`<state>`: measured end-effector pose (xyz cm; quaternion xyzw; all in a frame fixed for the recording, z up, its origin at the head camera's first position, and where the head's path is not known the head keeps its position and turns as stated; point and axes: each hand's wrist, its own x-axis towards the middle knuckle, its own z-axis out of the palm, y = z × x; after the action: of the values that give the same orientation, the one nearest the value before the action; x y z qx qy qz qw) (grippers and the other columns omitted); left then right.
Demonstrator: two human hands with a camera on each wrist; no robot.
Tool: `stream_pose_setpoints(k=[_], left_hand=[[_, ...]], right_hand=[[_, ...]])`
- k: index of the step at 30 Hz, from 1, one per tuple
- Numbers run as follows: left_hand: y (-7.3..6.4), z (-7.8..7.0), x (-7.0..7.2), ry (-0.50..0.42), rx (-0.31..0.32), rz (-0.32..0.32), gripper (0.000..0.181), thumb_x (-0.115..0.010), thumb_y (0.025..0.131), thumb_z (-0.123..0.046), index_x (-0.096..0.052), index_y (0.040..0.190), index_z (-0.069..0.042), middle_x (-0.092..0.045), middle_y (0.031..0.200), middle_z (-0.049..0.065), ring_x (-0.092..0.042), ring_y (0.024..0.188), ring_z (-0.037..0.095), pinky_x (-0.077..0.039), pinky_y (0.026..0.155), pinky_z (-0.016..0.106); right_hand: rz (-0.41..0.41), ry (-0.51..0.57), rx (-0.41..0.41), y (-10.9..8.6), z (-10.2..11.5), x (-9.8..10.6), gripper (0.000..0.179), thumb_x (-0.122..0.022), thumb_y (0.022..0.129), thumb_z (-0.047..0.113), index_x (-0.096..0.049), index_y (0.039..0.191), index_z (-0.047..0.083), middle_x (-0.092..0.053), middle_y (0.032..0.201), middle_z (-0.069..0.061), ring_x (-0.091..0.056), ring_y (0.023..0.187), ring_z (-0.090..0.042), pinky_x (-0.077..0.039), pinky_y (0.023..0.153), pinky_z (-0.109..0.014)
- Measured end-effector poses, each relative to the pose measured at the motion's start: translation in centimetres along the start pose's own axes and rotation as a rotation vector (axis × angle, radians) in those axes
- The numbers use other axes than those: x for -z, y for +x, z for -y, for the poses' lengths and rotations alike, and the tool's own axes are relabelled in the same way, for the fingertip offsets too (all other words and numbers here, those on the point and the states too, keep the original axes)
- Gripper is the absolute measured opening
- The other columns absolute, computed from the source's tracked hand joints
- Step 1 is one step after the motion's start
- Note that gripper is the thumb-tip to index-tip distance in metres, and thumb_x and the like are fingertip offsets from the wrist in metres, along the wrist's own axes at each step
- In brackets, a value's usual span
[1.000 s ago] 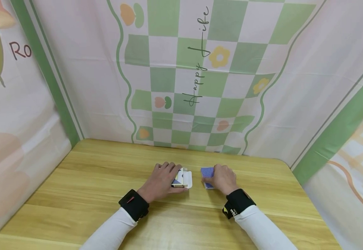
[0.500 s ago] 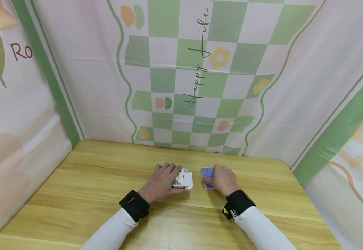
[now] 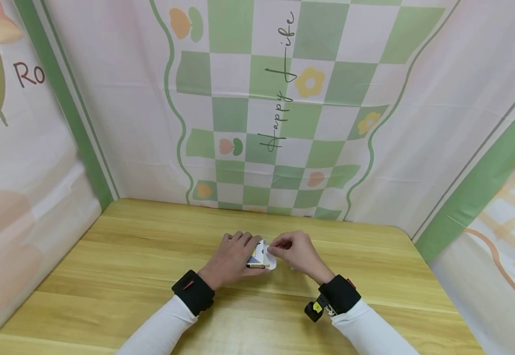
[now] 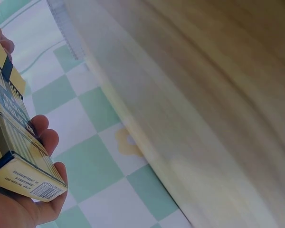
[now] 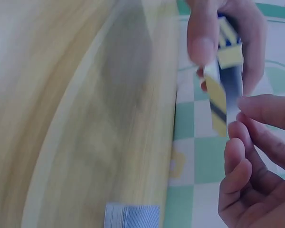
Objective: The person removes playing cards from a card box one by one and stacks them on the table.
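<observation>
My left hand (image 3: 235,259) grips a playing card box (image 3: 257,259) a little above the table, its end flap standing out to the right. In the left wrist view the box is cream and dark blue, with a barcode on its near end. My right hand (image 3: 299,251) has come up to the open end. Its thumb and forefinger meet at the flap (image 5: 217,107) and appear to pinch it. A deck of blue-backed playing cards (image 5: 141,216) lies on the table below the right hand, mostly hidden in the head view.
The wooden table (image 3: 128,276) stretches out on both sides of the hands. Behind it hangs a green and white checked cloth (image 3: 275,123), with more printed cloth at the left and right. Black straps (image 3: 193,292) with cameras circle both wrists.
My right hand has let go of the card deck and moved left to the box's flap. The left hand, with the box, has shifted slightly right.
</observation>
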<state>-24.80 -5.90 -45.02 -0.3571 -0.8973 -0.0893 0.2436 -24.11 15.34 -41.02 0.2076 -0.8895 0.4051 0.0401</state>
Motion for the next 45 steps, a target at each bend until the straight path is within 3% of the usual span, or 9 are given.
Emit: stream_pose_setpoints(k=[6,19,27,35,45], left_hand=[[0.1,-0.1,-0.1,0.007,-0.024,-0.033,0.076,-0.05,0.076,-0.072,-0.048,0.125,-0.015,-0.054,0.109,0.002,-0.05,0.097,0.022,-0.038,0.077,0.042],[0.2,-0.3,-0.2,0.043,-0.065,-0.127,0.076,-0.055,0.073,-0.071,-0.05,0.123,-0.014,-0.054,0.104,0.003,-0.051,0.09,0.022,-0.039,0.071,0.04],[-0.1,-0.1,-0.3,0.019,-0.035,-0.11,0.075,-0.05,0.075,-0.072,-0.049,0.123,-0.014,-0.054,0.107,0.002,-0.05,0.093,0.021,-0.038,0.075,0.041],[-0.3,0.3,-0.2,-0.005,-0.002,-0.077,0.075,-0.048,0.077,-0.072,-0.049,0.124,-0.015,-0.054,0.11,0.002,-0.05,0.098,0.02,-0.037,0.077,0.041],[-0.5,0.7,0.0,0.016,0.014,-0.062,0.076,-0.042,0.079,-0.074,-0.048,0.126,-0.014,-0.055,0.112,0.004,-0.052,0.102,0.022,-0.039,0.078,0.042]], right_hand=[[0.045,-0.001,-0.006,0.1,0.3,-0.5,0.01,-0.068,0.082,0.028,-0.069,0.081,0.019,-0.062,0.076,0.006,-0.055,0.067,-0.014,-0.044,0.059,-0.029],[-0.054,-0.123,-0.099,0.0,0.6,-1.3,0.019,-0.07,0.079,0.031,-0.064,0.067,0.018,-0.057,0.063,0.007,-0.049,0.055,-0.012,-0.038,0.05,-0.027],[0.0,-0.046,-0.158,-0.2,0.4,-0.8,0.023,-0.07,0.078,0.038,-0.067,0.077,0.016,-0.058,0.068,0.003,-0.051,0.057,-0.017,-0.04,0.052,-0.031],[0.001,0.043,-0.238,-0.5,0.2,0.1,0.021,-0.071,0.078,0.031,-0.065,0.081,0.011,-0.058,0.072,-0.004,-0.052,0.059,-0.02,-0.041,0.054,-0.033],[-0.026,0.063,-0.281,-0.6,-0.4,1.1,0.021,-0.071,0.078,0.032,-0.066,0.081,0.012,-0.059,0.074,-0.002,-0.053,0.068,-0.018,-0.041,0.063,-0.032]])
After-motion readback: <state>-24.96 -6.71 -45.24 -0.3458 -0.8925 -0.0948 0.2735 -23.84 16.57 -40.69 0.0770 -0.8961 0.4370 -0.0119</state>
